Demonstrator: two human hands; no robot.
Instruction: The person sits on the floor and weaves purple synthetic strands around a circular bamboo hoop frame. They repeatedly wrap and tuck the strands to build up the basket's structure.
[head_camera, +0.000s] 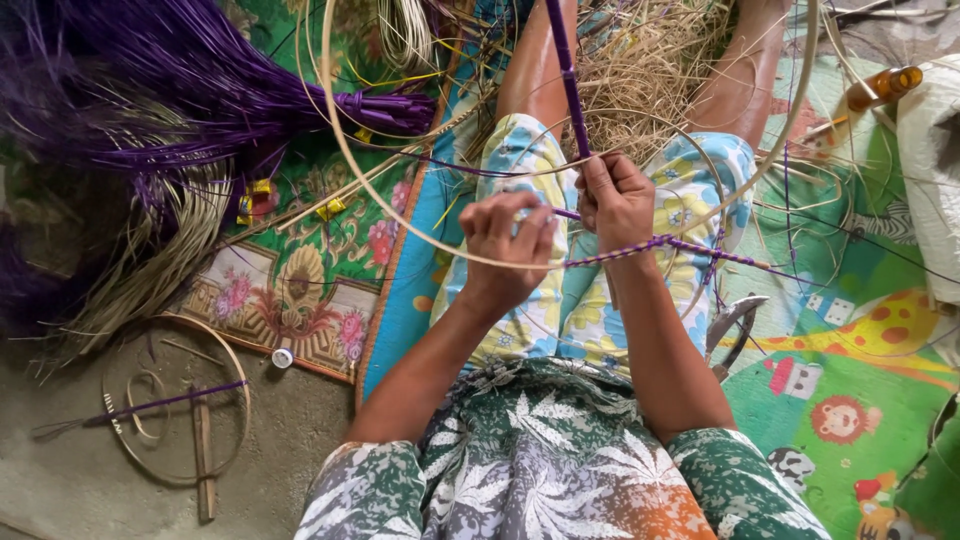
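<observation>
head view: i'm looking down at my own lap, legs stretched out over a colourful play mat (860, 330) and a patterned rug (300, 270). my right hand (617, 203) is closed in a fist around a stiff purple strip (566, 75) that runs straight up out of frame, and the same grip pins the pale cane hoop (345, 150) where it crosses my lap. my left hand (510, 243) sits just beside it, fingers curled and pinched on the hoop; whether it also has the purple strand in its grip i cannot tell, since the knuckles hide it.

as for progress, i judge the work early. only a short stretch of the hoop, running right from my right hand, shows a purple wrapping (690, 247); the long arc sweeping round to the left and top is bare cane. most of the ring looks unwrapped.

supplies lie around: a big tied bundle of purple strips (180, 90) at upper left, pale straw (640, 70) heaped between my shins, and pale fibres (150, 260) under the bundle. on the bare floor at lower left rests another hoop (235, 370) with a purple strip across it, a small white cap (283, 357) near it. a curved metal blade (735, 325) lies beside my right thigh, an orange bottle (885, 85) at upper right.
</observation>
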